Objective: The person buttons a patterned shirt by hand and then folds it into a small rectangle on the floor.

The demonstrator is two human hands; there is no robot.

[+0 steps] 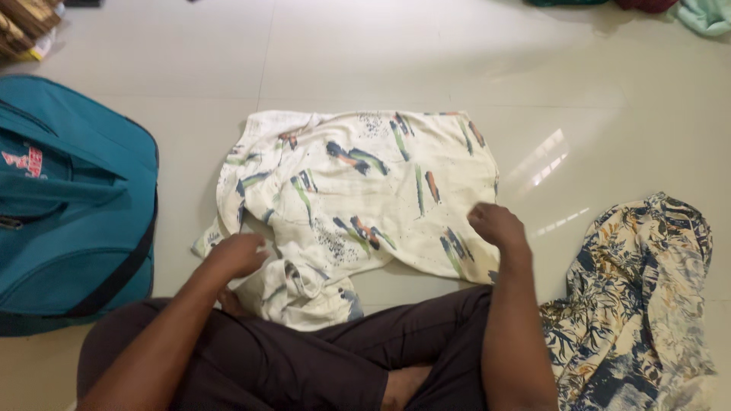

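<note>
A cream shirt [358,190] with blue, green and orange brush-stroke marks lies spread on the pale tiled floor in front of me. My left hand [237,253] rests on its lower left part, fingers curled on the cloth beside a bunched sleeve [304,289]. On the shirt's lower right edge sits my right hand [495,223], closed and pinching the fabric. My crossed legs in dark trousers [304,358] are just below the shirt.
A teal bag [68,205] stands at the left. A cream and navy floral garment [640,304] lies crumpled at the right. More clothes [704,15] sit at the top right corner, and a wooden item [23,27] at the top left.
</note>
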